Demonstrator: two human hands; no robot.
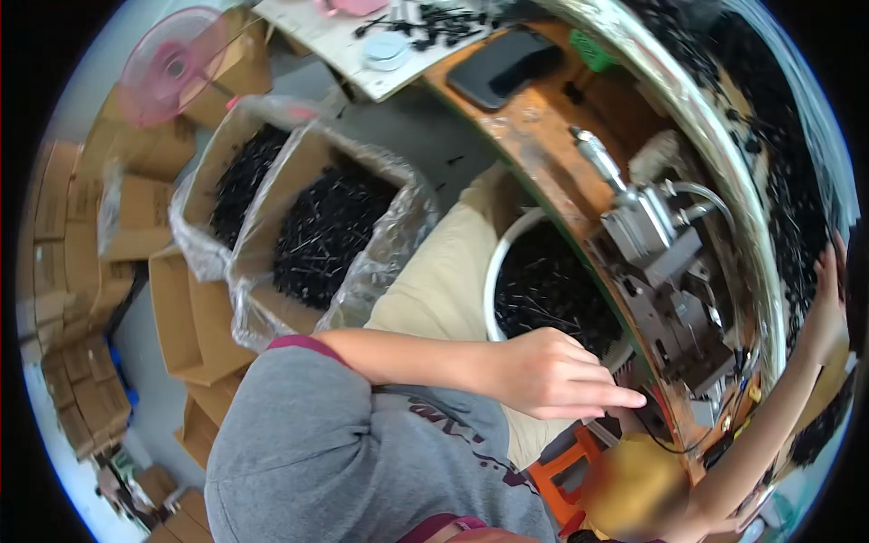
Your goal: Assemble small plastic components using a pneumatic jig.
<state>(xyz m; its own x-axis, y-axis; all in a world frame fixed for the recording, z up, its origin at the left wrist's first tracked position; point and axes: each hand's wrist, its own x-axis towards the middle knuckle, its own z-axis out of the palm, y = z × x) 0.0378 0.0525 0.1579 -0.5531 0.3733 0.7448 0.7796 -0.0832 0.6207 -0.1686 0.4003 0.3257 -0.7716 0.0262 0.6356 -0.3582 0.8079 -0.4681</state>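
My left hand is held over my lap at the front edge of the workbench. Its index finger reaches toward the bench edge while the others curl under; a tiny dark spot shows at the fingertip, too small to name. Far to the right, my right hand is at a heap of black parts. Its fingers look bent around something dark, partly lost at the picture's rim. Between the hands stands a metal fixture with a cylinder and air tubes.
A white-rimmed tub of black parts sits by my legs. Plastic-lined cartons hold more. A phone lies on the bench. Beyond are a pink fan and stacked boxes. An orange stool and a blurred yellow shape are nearby.
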